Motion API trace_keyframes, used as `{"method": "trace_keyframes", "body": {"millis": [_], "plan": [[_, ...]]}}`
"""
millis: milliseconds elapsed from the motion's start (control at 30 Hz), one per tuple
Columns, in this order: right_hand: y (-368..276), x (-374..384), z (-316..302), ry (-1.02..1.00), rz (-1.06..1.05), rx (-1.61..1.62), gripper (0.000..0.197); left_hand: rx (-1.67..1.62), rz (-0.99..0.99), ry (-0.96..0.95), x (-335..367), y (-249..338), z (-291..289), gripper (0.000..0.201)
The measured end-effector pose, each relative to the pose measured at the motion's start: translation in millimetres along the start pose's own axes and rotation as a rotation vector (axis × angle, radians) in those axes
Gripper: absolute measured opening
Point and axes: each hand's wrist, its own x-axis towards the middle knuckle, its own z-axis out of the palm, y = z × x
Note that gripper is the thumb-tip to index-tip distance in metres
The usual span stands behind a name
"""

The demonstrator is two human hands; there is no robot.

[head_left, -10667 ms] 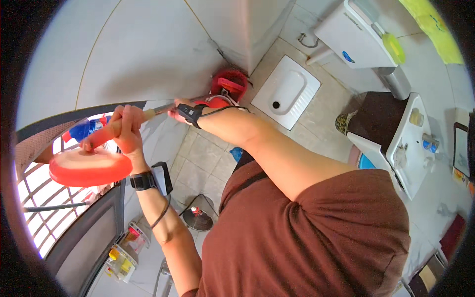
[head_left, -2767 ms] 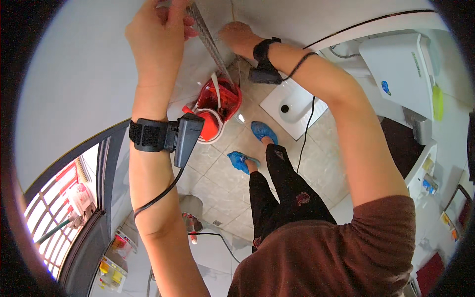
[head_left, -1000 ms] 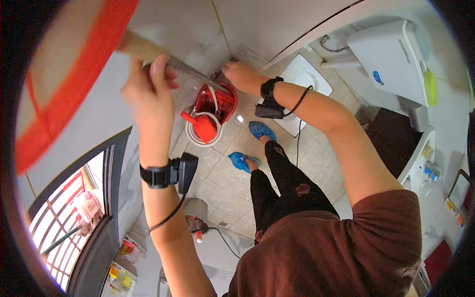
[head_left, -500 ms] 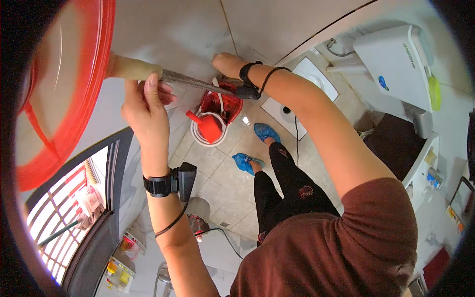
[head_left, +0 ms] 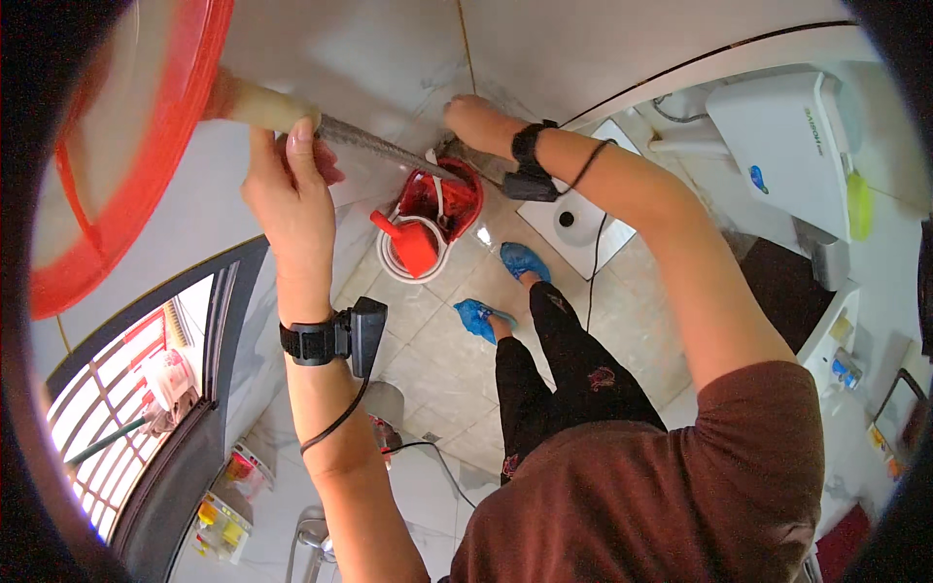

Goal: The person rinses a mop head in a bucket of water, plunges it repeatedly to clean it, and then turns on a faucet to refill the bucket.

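Note:
My left hand (head_left: 296, 185) is raised at the upper left, thumb and fingers closed round a long pole at the end of its pale sleeve (head_left: 272, 109). The pole's grey patterned shaft (head_left: 374, 144) slants down to the right, over a red bucket (head_left: 466, 185). At the sleeve's other end is a large round thing with a red rim (head_left: 199, 146) and a pale, see-through middle, cut off by the picture's edge. My right hand (head_left: 481, 126) is curled near the wall corner beyond the shaft's far end. Its fingers are mostly hidden, and I cannot make out what they hold.
A white bucket with a red dipper (head_left: 416, 251) stands against the red one. Farther right are a squat toilet (head_left: 588, 228) and a white wall cistern (head_left: 773, 131). A barred window (head_left: 136, 398) opens at left. Blue shoe covers (head_left: 525, 262) are on my feet.
My right hand and forearm have shifted a little to the right, showing more of the shaft's lower end. My left hand keeps its hold, and the view has tilted slightly.

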Motion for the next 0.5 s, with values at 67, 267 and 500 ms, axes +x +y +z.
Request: {"method": "trace_keyframes", "body": {"millis": [67, 267, 500], "plan": [[-2, -23, -9, -0.026, -0.078, -0.009, 0.011, 0.048, 0.007, 0.008, -8, -10, -8, 0.017], [-3, -83, -14, -0.177, -0.016, -0.119, 0.010, 0.126, 0.197, 0.152, -35, -29, -31, 0.015], [18, -169, 1, -0.147, 0.386, 0.004, 0.014, -0.700, -0.143, 0.172, -52, -28, -20, 0.022]]}}
